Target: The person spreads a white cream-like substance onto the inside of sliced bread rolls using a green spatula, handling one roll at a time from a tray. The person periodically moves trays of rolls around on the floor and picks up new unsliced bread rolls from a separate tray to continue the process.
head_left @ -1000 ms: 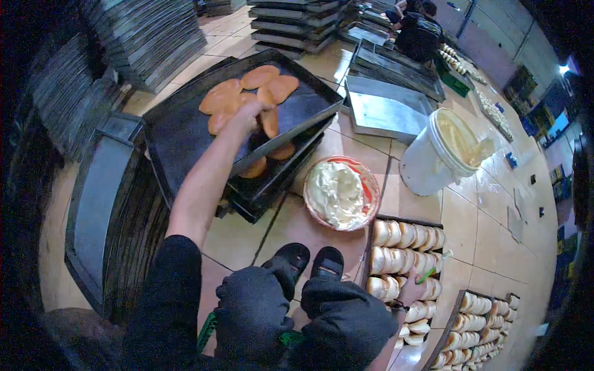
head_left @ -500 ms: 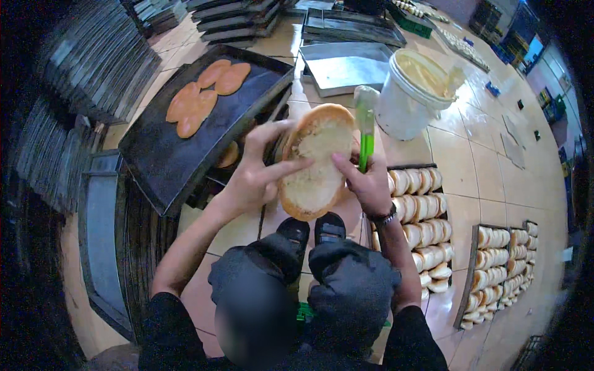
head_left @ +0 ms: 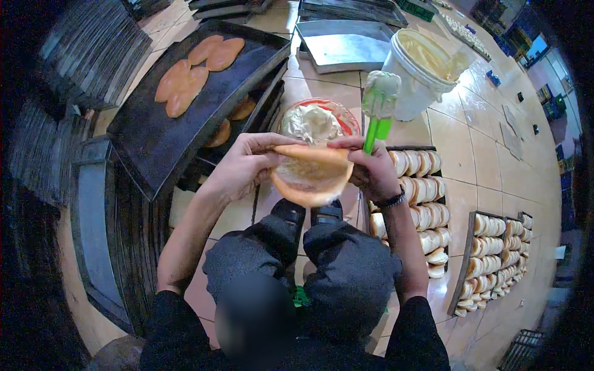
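Bread bun (head_left: 311, 180), split open with its pale, porous crumb showing and its smooth golden crust bending, is held over a floor (head_left: 467, 148) of glossy beige tiles by a seated person's two hands. The left hand (head_left: 240, 167) pinches its left end; the right hand (head_left: 373, 170) grips the right end while also clasping an upright spatula (head_left: 378, 114), green-handled and smeared with cream. Just beyond the hands, between them, a round red bowl (head_left: 352, 117) contains thick, whipped white cream (head_left: 309, 123). Beyond the right hand stands a white plastic bucket (head_left: 405, 102) with a coated rim, near a shallow, shiny metal pan (head_left: 343, 46). Up and left of the left hand, shiny brown buns (head_left: 185, 89) lie in a dark, straight-sided tray (head_left: 247, 59); farther left rise tall stacks of trays (head_left: 99, 59). Right of the right hand, pale-sided buns (head_left: 424, 185) stand in tight rows.
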